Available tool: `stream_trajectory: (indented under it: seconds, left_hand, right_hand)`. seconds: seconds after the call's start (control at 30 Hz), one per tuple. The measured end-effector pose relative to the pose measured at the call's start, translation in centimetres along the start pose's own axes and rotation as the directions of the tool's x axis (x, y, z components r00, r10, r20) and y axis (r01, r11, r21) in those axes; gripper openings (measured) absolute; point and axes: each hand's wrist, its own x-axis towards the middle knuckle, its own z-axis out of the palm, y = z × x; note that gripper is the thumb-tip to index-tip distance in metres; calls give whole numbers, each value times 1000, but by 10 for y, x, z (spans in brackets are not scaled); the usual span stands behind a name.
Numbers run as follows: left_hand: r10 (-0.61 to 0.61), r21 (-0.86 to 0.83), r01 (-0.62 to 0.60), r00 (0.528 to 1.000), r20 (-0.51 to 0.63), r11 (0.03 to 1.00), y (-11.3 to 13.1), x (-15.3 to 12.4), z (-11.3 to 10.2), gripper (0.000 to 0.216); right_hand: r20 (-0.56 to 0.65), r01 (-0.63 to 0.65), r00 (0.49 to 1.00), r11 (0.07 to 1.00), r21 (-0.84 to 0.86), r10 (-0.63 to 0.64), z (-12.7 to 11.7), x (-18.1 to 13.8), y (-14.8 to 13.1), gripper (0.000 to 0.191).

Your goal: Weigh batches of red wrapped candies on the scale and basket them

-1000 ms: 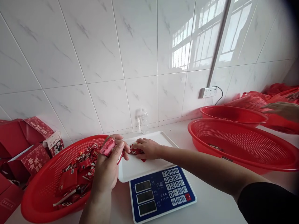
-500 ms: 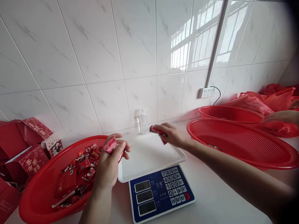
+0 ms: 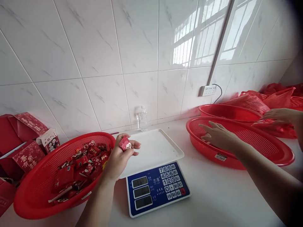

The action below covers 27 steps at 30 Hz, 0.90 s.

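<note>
A: Left hand [image 3: 120, 153]?
B: Closed on a packet [image 3: 125, 144], pinched between thumb and fingers, above the left edge of the scale's pan [image 3: 151, 151].
A: Handling?
B: My guess: light, soft wrapper, a bit slick. Contents might crush, so hold it by the middle, light squeeze. Crimped ends would probably slip or bend.
A: Right hand [image 3: 219, 135]?
B: Fingers spread, over the left end of the front basket [image 3: 287, 156]. Nothing seen in its grip; palm side hidden.
A: Containers?
B: Left basket [image 3: 28, 192]: heap of red candies [image 3: 91, 157], plus a bigger flat pack [image 3: 63, 178] toward its near end. Front basket: floor partly behind the right hand and arm, can't list contents. Back basket [image 3: 205, 108] sits just behind it, near the desk's [image 3: 208, 195] wall edge; inside mostly hidden.
A: Rest?
B: Boxes [image 3: 30, 154] beyond the left basket's outer rim. Bottle [image 3: 143, 119] at the wall edge, behind the pan. Red bags [image 3: 253, 102] toward the desk's far right corner, a co-worker's hand [image 3: 281, 115] near them, grip unclear.
</note>
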Motion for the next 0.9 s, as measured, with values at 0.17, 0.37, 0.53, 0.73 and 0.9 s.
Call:
stream_trajectory:
  seconds: [0.17,0.37,0.53,0.73,0.9]
  left_hand:
    - [-135,28,132,976,171,991,-10,0,6,55]
    - [-217,47,213,923,318,976,-14,-7,17,90]
    - [-150,-22,156,974,170,987,-8,-4,13,63]
    - [12,-67,-11,1000,27,998,0,-2,8,26]
    - [59,-54,-55,996,72,997,6,-11,13,22]
  right_hand:
    - [90,231,957,911,342,-277,-19,-13,-96,51]
    - [22,326,819,497,804,-573,-29,-34,-208,26]
    - [112,1,944,341,940,-312,-12,-22,-217,9]
    - [215,-175,889,134,975,-405,-1,-17,-203,39]
    - [208,-170,852,123,978,-480,-10,-27,-209,40]
